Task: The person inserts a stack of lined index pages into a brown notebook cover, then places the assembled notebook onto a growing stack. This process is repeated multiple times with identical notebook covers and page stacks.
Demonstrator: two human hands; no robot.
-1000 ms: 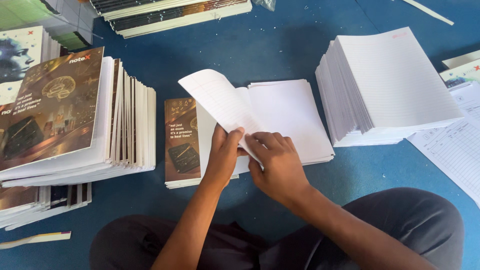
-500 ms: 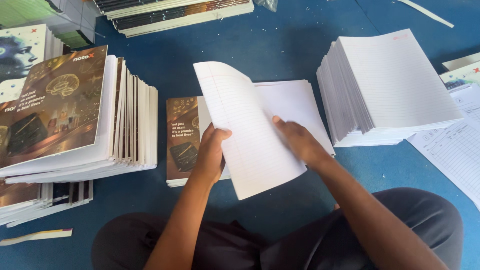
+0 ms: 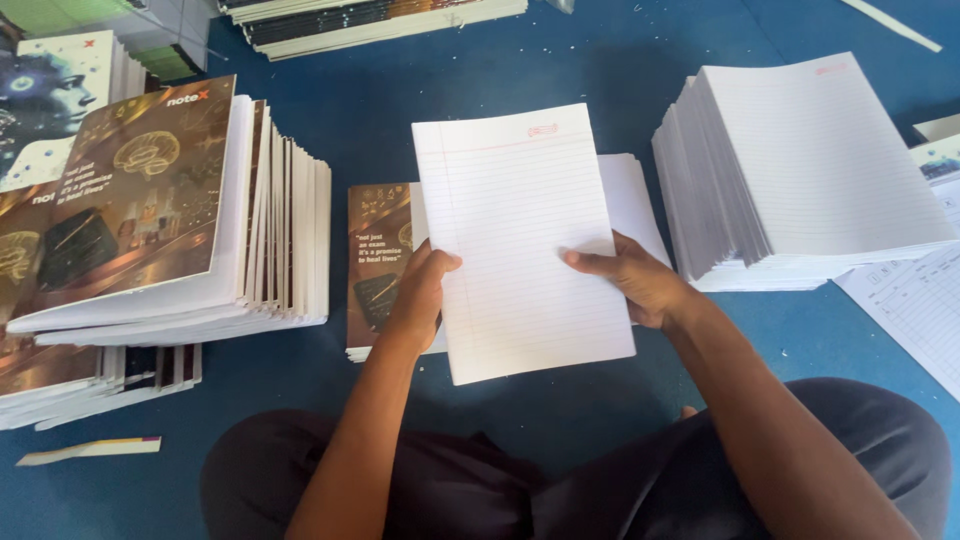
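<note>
- The left hand (image 3: 420,292) pinches the left edge of a bundle of lined white pages (image 3: 520,240), thumb on top and fingers curled out of sight underneath.
- The pages are held flat above the lap, over a brown-covered notebook (image 3: 378,262) that lies on the blue floor (image 3: 520,70).
- The right hand (image 3: 635,282) steadies the right edge, fingers lying spread on the top sheet; whether the thumb grips beneath cannot be told.
- The bundle looks light, thin and floppy. It would likely sag or fan apart if held by one corner, so the two long edges seem the best places to hold it. The sheets look smooth and may slide on each other.
- Far left: a leaning pile of finished notebooks (image 3: 170,220), covers dark brown with gold brain drawings and pale lettering. Behind it sits a notebook with a blue and white face picture (image 3: 50,95).
- Bottom left: a narrow pale paper strip (image 3: 88,450).
- Top centre: a row of more notebooks (image 3: 370,22), seen edge on.
- Right: a tall stack of plain lined pages (image 3: 810,170), with a small red mark at the top corner.
- Far right: a printed white form (image 3: 915,300), lying flat.
</note>
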